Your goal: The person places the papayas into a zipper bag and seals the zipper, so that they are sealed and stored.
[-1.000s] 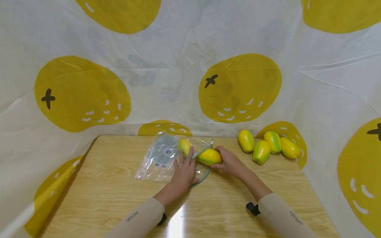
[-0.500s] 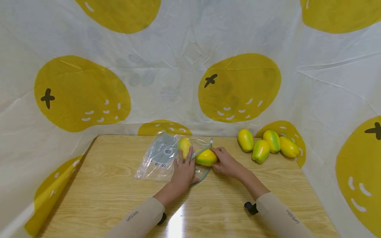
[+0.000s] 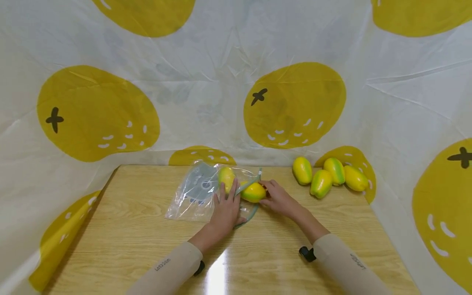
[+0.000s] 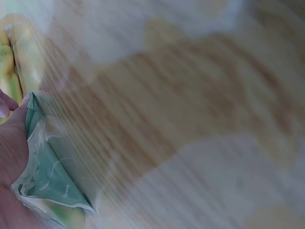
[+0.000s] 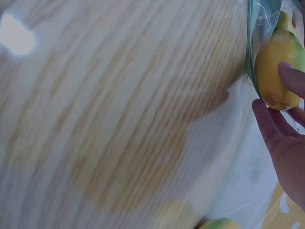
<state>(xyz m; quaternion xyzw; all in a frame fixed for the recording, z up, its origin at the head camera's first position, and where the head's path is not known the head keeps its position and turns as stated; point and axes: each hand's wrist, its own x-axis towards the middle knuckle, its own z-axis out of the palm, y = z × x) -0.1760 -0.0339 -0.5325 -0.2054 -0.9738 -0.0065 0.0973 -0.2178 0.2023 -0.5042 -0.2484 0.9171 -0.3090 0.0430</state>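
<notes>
A clear plastic bag [image 3: 177, 209] with a grey-green cartoon print and green edging lies flat on the table, its mouth to the right. One yellow-green papaya [image 3: 226, 176] is inside. My left hand [image 3: 224, 211] rests on the bag near its mouth, fingers spread and straight; the left wrist view shows the green edging [image 4: 33, 117] against it. At the mouth, a second papaya [image 3: 254, 192] lies partly under the green edging. My right hand [image 3: 280, 198] holds its right end, thumb on the fruit in the right wrist view and fingers [image 5: 267, 121] at its end.
Several more papayas [image 3: 333, 172] stand grouped at the back right of the wooden table [image 3: 147, 254]. A white cloth [image 3: 203, 102] printed with large yellow fruit hangs behind and along both sides.
My right hand has moved a little left, and the papaya it holds has slid further into the bag's mouth. My left hand has stayed on the bag.
</notes>
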